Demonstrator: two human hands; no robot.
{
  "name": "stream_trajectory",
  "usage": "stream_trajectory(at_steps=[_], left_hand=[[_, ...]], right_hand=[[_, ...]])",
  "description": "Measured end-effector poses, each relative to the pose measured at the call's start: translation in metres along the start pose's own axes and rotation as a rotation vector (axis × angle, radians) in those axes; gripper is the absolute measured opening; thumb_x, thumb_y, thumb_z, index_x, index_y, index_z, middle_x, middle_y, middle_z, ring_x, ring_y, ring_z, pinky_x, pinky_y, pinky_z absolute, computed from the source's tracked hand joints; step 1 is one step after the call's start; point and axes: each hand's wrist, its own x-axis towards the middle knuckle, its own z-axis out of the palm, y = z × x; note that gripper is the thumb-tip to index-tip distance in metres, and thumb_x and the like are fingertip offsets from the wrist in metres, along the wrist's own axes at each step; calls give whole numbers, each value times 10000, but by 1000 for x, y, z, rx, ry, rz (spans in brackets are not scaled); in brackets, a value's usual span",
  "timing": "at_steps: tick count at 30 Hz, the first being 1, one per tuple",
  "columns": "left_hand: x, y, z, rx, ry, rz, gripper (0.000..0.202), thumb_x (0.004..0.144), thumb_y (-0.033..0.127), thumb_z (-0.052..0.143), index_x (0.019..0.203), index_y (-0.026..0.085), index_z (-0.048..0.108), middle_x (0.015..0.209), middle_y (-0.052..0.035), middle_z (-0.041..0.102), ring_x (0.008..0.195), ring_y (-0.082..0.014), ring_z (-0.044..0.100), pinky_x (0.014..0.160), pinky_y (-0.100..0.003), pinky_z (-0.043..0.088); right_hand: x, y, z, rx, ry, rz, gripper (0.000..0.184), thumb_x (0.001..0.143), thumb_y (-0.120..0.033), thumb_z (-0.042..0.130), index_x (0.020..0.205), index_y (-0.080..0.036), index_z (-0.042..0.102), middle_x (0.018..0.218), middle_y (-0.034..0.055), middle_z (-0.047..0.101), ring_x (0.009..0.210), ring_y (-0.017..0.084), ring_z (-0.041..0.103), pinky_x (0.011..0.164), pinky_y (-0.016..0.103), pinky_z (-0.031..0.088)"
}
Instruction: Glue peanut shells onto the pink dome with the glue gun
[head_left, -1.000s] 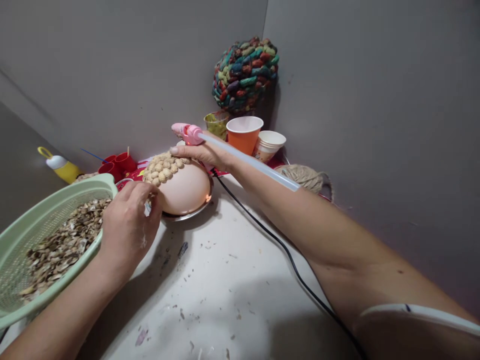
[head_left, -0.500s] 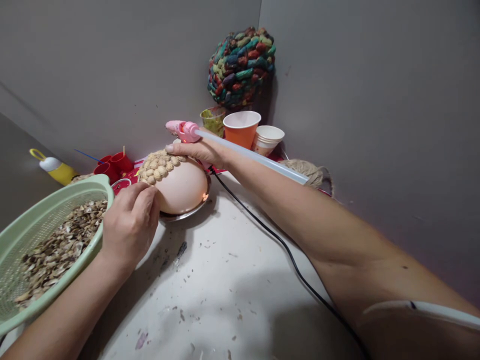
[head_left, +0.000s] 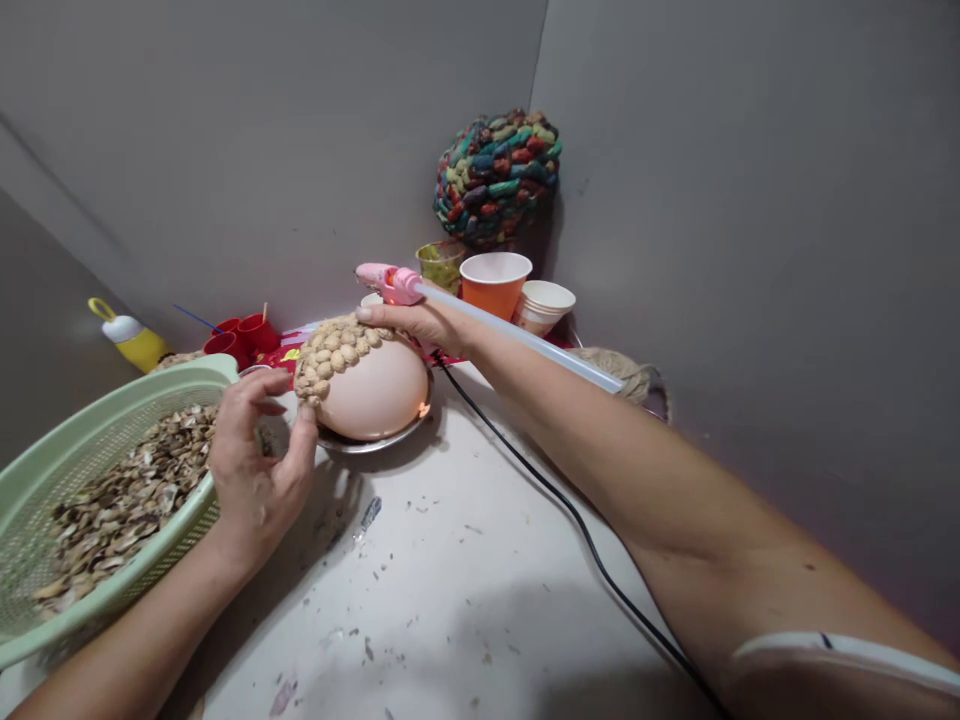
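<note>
A smooth pale pink ball like a balloon (head_left: 379,392) rests in a shallow metal dish (head_left: 379,445). Rows of beige nutshell-like pieces (head_left: 339,352) cover its upper left part. My left hand (head_left: 262,460) is at the ball's left side, thumb and fingers apart. Its thumb tip is at the lowest shell pieces, and I see nothing held. Behind the ball, my right hand (head_left: 433,325) is closed around a pink glue gun (head_left: 390,281), its thumb against the shell-covered top. A long translucent glue stick (head_left: 525,338) sticks out of the gun's back, over my forearm.
A green strainer basket (head_left: 217,372) of broken shells (head_left: 142,500) stands at left. Behind are red cups (head_left: 257,333), a yellow bottle (head_left: 139,345), an orange cup (head_left: 493,290), stacked paper cups (head_left: 545,303), twine (head_left: 611,370) and a multicoloured ball (head_left: 499,178). A black cord (head_left: 555,490) crosses the white table.
My left hand has moved slightly back from the ball, and its pinched fingers have spread apart. My right hand still holds the glue gun. The view has shifted a little.
</note>
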Motion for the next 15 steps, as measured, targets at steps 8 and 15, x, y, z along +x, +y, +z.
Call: stream_trajectory(at_steps=[8,15], left_hand=[[-3,-12,17,-196,-85,-237,581,915,289,626,1457,303,419,1544,-102,454,1469,-277,393,1234,-527,286],[-3,-13,21,-303,-147,-396,605,939,382,587,1504,291,393,1597,-122,411,1499,-310,350,1238,-561,243]], right_hand=[[-6,-10,8,132,1,89,1000,704,-578,800,1559,-260,390,1627,104,389,1474,343,405,1191,524,365],[-5,-6,7,135,-5,92,949,721,-507,802,1535,-228,404,1651,116,337,1503,303,366,1200,487,373]])
